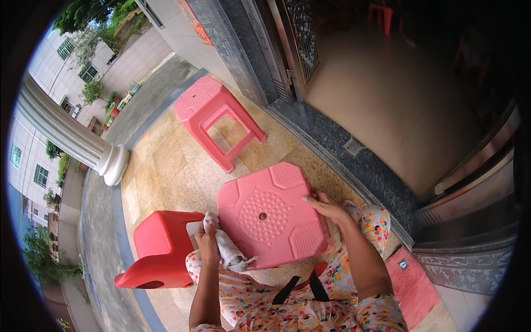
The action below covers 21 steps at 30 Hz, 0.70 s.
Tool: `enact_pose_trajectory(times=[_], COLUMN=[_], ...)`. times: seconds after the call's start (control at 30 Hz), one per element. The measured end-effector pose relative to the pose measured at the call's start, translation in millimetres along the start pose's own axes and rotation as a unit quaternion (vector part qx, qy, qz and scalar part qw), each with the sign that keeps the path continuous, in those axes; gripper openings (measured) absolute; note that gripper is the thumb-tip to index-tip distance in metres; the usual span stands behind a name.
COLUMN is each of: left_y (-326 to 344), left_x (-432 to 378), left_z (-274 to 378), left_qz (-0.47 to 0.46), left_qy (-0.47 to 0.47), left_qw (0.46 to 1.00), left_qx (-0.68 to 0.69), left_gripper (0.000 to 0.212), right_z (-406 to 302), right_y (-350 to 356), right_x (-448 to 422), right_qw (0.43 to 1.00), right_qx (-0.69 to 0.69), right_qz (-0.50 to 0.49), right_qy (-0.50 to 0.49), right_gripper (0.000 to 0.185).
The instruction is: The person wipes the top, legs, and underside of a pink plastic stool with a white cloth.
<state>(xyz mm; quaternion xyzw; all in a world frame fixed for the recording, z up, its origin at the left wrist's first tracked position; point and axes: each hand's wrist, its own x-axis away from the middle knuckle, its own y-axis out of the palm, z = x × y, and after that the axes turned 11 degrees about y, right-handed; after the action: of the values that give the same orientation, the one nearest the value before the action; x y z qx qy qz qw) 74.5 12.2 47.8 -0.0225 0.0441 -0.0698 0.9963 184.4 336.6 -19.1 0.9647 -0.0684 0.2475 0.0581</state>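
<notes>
A pink plastic stool [265,238] with a studded seat and a small centre hole is directly before me, its top facing up. My left hand [208,238] grips a grey-white cloth [228,249] against the stool's left side. On the opposite side, my right hand [325,204] holds the seat's edge, thumb on top and the other fingers partly hidden below it. The stool's legs are mostly hidden under the seat.
Another pink stool [199,97] stands farther ahead on the tiled floor. A red plastic chair [166,236] is close on the left. A stone door sill [332,130] runs along the right, near a red mat [408,286]. A white column [112,162] stands at left.
</notes>
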Motion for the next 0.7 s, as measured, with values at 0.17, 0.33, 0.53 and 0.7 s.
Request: enact_pose_trajectory(times=[0.17,0.33,0.53,0.7], left_y=[72,143,178,178], left_x=[-35,-63,-68,-65], left_z=[29,25,2,-3], left_qz=[-0.083,-0.111,-0.167,-0.178], left_qy=[0.193,0.322,0.378,0.4], left_qw=[0.969,0.884,0.748,0.75], left_qx=[-0.128,-0.319,-0.519,-0.496], left_gripper=[0.026,0.03,0.029,0.025], right_z=[6,21,21,9], right_y=[1,1,2,-2], right_x=[-10,-23,-26,-15], right_qw=[0.999,0.997,0.998,0.999], right_qx=[-0.01,0.017,0.04,0.024], right_qz=[0.048,0.066,0.038,0.011], right_qy=[-0.004,-0.02,0.012,0.037], right_gripper=[0.077,0.09,0.102,0.106])
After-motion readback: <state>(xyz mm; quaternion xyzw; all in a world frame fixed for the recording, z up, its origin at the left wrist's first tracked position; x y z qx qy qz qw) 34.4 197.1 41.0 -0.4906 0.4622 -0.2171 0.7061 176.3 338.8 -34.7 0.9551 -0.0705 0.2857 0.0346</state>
